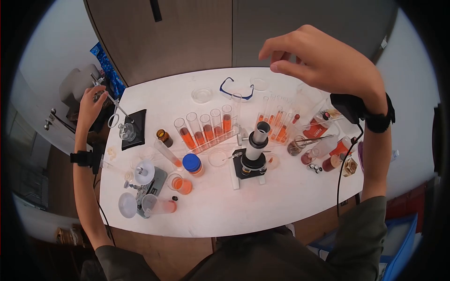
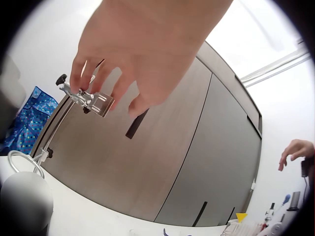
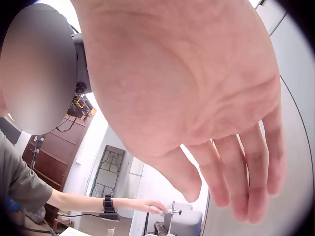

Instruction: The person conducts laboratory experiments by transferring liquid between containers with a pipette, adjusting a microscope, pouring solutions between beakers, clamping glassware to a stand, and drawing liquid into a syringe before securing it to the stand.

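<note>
On the far left my left hand [image 1: 91,107] is at the top of a ring stand, its loosely bent fingers right at a metal clamp [image 2: 93,101]. The thumb stands apart from the clamp in the left wrist view. The stand's rod [image 1: 118,105] rises at a slant from a black base [image 1: 138,122], with a small glass vessel [image 1: 127,132] on it. My right hand [image 1: 323,57] is raised above the table's back right, relaxed, holding nothing. Its palm [image 3: 192,83] fills the right wrist view, with the fingers hanging slightly apart.
The white table [image 1: 220,210] carries a microscope [image 1: 254,152], a rack [image 1: 215,140] of tubes with orange liquid, a blue-capped jar [image 1: 191,162] and a balance [image 1: 154,185]. Safety glasses [image 1: 236,97] lie at the back. Several glass vessels and bottles crowd the right, including a dark-red jar [image 1: 331,162].
</note>
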The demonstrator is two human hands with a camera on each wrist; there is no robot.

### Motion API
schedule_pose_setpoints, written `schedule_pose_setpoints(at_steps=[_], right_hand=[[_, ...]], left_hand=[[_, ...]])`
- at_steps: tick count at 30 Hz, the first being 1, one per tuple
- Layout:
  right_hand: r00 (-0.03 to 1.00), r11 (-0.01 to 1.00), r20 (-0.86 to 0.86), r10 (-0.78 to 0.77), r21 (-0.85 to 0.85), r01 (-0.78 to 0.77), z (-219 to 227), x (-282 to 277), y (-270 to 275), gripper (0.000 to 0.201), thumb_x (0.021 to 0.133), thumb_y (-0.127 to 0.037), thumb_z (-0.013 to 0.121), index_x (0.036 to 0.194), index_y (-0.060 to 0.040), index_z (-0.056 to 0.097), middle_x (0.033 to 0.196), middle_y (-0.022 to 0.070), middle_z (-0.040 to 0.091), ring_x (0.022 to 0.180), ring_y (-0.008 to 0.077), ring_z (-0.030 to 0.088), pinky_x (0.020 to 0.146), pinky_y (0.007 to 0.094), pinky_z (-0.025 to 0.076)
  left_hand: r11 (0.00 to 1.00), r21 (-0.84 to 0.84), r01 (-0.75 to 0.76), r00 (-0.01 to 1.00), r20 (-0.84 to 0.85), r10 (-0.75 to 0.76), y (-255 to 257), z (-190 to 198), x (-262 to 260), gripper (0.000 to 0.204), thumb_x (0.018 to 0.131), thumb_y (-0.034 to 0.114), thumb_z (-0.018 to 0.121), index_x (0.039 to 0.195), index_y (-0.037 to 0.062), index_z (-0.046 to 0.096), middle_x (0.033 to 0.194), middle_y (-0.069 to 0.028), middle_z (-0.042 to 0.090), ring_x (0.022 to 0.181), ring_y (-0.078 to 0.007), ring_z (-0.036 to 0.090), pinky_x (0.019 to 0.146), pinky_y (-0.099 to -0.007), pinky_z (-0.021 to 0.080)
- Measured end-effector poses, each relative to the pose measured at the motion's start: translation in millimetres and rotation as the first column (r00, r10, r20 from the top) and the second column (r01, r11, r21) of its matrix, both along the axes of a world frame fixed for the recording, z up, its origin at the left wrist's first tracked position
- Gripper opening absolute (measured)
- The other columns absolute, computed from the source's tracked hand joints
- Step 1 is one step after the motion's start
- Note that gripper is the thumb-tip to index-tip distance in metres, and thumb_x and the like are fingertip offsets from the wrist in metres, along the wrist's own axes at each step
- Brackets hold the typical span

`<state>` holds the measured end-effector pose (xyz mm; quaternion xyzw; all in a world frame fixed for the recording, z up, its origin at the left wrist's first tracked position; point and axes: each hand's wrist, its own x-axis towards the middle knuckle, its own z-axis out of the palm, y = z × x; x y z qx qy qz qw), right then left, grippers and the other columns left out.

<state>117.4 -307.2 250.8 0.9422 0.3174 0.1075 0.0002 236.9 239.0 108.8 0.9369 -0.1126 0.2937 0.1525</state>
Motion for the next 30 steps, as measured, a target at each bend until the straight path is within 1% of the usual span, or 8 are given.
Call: schedule_pose_setpoints(at_steps=[3, 6, 9, 10, 17, 20, 23, 30], right_hand=[[0.999, 0.999, 0.044, 0.033, 0.023, -0.034, -20, 0, -33, 0.021, 0.100, -0.015, 0.060, 0.113, -0.0011, 0.069, 0.093, 0.0142, 0.074, 0.086, 0.0291, 0.072, 0.079, 0.0363, 0.057], [0.997, 0.995, 0.016, -0.076, 0.069, 0.075, -35, -11, -61, 0.024, 0.101, -0.018, 0.060, 0.116, -0.0018, 0.068, 0.094, 0.0140, 0.074, 0.089, 0.0293, 0.072, 0.081, 0.0371, 0.056], [0.977, 0.972, -0.027, -0.211, 0.100, 0.213, -46, -23, -82, 0.024, 0.101, -0.019, 0.060, 0.116, -0.0023, 0.068, 0.095, 0.0130, 0.074, 0.090, 0.0287, 0.070, 0.083, 0.0374, 0.055], [0.957, 0.943, -0.063, -0.282, 0.164, 0.289, -51, -27, -87, 0.025, 0.098, -0.017, 0.059, 0.114, -0.0020, 0.071, 0.094, 0.0137, 0.073, 0.095, 0.0275, 0.065, 0.085, 0.0386, 0.052], [0.887, 0.880, -0.099, -0.451, 0.117, 0.460, -86, -17, -165, 0.022, 0.093, -0.009, 0.061, 0.110, 0.0008, 0.072, 0.088, 0.0167, 0.074, 0.083, 0.0323, 0.071, 0.079, 0.0390, 0.054], [0.797, 0.793, -0.097, -0.596, 0.081, 0.603, -97, -24, -187, 0.020, 0.091, -0.007, 0.064, 0.108, 0.0017, 0.072, 0.090, 0.0172, 0.075, 0.083, 0.0322, 0.072, 0.078, 0.0390, 0.055], [0.773, 0.760, -0.143, -0.618, 0.142, 0.634, -113, -27, -203, 0.019, 0.090, -0.004, 0.066, 0.108, 0.0029, 0.071, 0.090, 0.0183, 0.074, 0.082, 0.0308, 0.072, 0.078, 0.0364, 0.055], [0.738, 0.731, -0.112, -0.666, 0.102, 0.675, -159, -26, -233, 0.023, 0.087, -0.007, 0.071, 0.109, 0.0010, 0.071, 0.090, 0.0182, 0.074, 0.085, 0.0328, 0.072, 0.078, 0.0384, 0.055]], left_hand=[[0.999, 0.051, -0.014, 1.000, 0.008, 0.014, -10, 4, -7, 0.022, 0.091, 0.013, 0.069, 0.111, 0.0040, 0.071, 0.112, -0.0155, 0.067, 0.108, -0.0330, 0.065, 0.097, -0.0394, 0.048], [0.999, 0.034, 0.010, 1.000, 0.012, -0.011, -7, 6, -6, 0.018, 0.090, 0.006, 0.067, 0.107, 0.0032, 0.070, 0.108, -0.0136, 0.067, 0.104, -0.0314, 0.067, 0.094, -0.0377, 0.049], [0.999, 0.028, 0.038, 0.999, 0.022, -0.039, 5, 3, 1, 0.017, 0.090, 0.003, 0.066, 0.106, 0.0032, 0.070, 0.105, -0.0126, 0.067, 0.099, -0.0300, 0.067, 0.089, -0.0369, 0.050], [0.998, 0.026, 0.049, 0.999, 0.022, -0.049, 5, 2, 1, 0.017, 0.090, 0.003, 0.066, 0.106, 0.0032, 0.070, 0.105, -0.0126, 0.067, 0.099, -0.0300, 0.067, 0.089, -0.0369, 0.050], [0.998, 0.009, 0.054, 0.998, 0.041, -0.055, 16, -2, 7, 0.016, 0.091, -0.001, 0.063, 0.106, 0.0028, 0.068, 0.099, -0.0115, 0.064, 0.094, -0.0276, 0.065, 0.085, -0.0351, 0.049], [0.998, 0.029, 0.053, 0.998, 0.040, -0.054, 16, -2, 6, 0.019, 0.090, -0.004, 0.061, 0.107, 0.0023, 0.067, 0.100, -0.0115, 0.064, 0.094, -0.0273, 0.065, 0.085, -0.0346, 0.049], [0.999, 0.031, 0.041, 0.999, 0.027, -0.041, 18, -2, 5, 0.021, 0.090, -0.006, 0.060, 0.108, 0.0025, 0.067, 0.102, -0.0109, 0.064, 0.094, -0.0271, 0.065, 0.085, -0.0340, 0.049], [0.995, 0.059, 0.074, 0.993, 0.083, -0.079, 28, -9, 12, 0.021, 0.091, -0.006, 0.059, 0.108, 0.0021, 0.066, 0.101, -0.0108, 0.063, 0.091, -0.0273, 0.062, 0.083, -0.0323, 0.046]])
